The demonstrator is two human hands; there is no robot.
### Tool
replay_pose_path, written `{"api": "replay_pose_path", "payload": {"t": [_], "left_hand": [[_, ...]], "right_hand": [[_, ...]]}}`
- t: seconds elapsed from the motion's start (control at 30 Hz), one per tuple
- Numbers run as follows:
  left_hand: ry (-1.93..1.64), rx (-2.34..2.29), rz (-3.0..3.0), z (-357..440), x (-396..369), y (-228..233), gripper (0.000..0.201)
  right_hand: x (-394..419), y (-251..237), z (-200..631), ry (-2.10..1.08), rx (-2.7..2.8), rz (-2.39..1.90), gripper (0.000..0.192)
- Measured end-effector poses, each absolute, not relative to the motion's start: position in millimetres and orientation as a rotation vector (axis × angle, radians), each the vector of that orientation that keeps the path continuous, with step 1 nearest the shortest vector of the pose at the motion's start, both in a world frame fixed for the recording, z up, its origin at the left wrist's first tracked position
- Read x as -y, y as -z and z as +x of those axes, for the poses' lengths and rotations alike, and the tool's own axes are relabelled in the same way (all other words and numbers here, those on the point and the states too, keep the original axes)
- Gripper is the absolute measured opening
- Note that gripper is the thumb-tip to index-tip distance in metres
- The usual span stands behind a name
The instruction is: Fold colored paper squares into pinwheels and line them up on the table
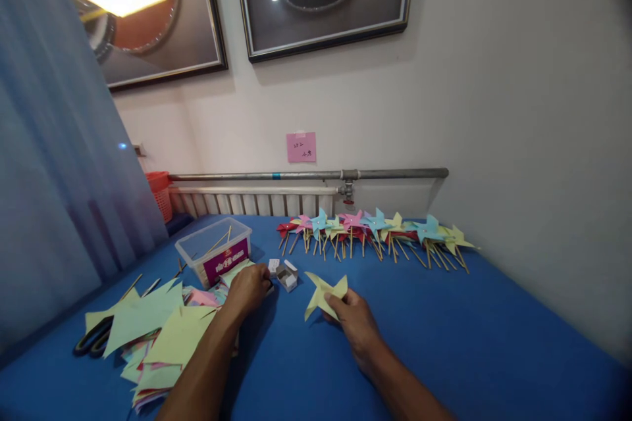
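My right hand (355, 322) pinches a pale yellow paper pinwheel (323, 296) by its folded middle, thumb on top. No stick shows on this pinwheel. To the left, my left hand (251, 288) is closed with the fingertips together, next to a small dark-edged thing on the table that the hand mostly covers. What those fingers hold, if anything, is hidden. Just right of my left hand stands an opened small white box (287, 276), with another little white box (273, 267) behind it.
Finished pinwheels on sticks (378, 227) lie in a row at the back. A clear plastic tub (214, 243) with sticks stands left. Cut paper sheets (162, 335) and black-handled scissors (93, 337) lie front left. A blue cloth (444, 342) covers the table; a wall runs behind.
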State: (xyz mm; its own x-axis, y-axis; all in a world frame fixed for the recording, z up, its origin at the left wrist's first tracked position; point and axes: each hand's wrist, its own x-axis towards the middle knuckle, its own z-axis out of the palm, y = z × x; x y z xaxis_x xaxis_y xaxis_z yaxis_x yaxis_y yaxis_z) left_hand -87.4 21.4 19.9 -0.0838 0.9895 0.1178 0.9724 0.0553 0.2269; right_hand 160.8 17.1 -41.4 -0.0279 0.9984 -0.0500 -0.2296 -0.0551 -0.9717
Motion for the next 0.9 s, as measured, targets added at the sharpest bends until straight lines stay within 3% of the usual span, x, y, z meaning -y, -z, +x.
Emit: {"api": "replay_pose_path", "payload": {"t": [0.53, 0.9], "left_hand": [[-0.705, -2.051, 2.044, -62.2, -18.9, -15.2, 0.015], [-0.171, -1.696, 2.471, -20.4, 0.7, -10.4, 0.030]], "right_hand": [[-19.0, 41.7, 159.3, -1.364, 1.008, -1.041, 0.032], [-16.1, 37.2, 156.8, -1.376, 0.962, -1.007, 0.032]]}}
